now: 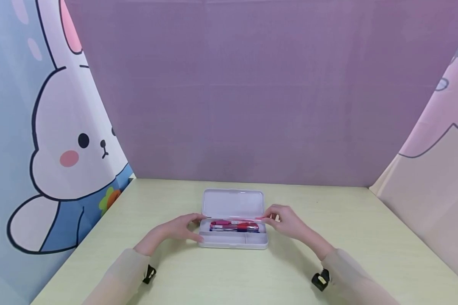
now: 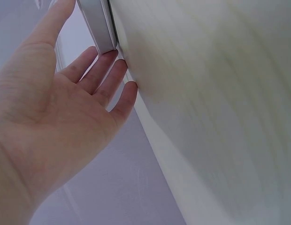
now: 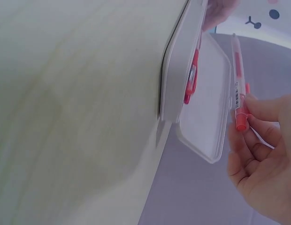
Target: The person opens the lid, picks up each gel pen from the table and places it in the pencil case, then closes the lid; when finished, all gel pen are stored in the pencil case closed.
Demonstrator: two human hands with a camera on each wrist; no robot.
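A white pencil case (image 1: 223, 240) lies on the table with its lid (image 1: 233, 204) tipped back. Several red and blue pens (image 1: 234, 226) fill its rear compartment. At the case's left end is my left hand (image 1: 178, 227), thumb by the front corner and fingers extended near the hinge side. The left wrist view shows those fingers touching the end wall. My right hand (image 1: 286, 221) pinches a clear-barrelled red pen (image 3: 238, 77) near its red end, between thumb and fingers. This pen is above the case, close to the lid at the right.
The front of the case has a long and a short compartment (image 1: 256, 239) split by a divider. Pale wood-look table (image 1: 229, 275) surrounds the case. A purple curtain (image 1: 229, 93) stands behind, with printed cloths (image 1: 72, 178) at both sides.
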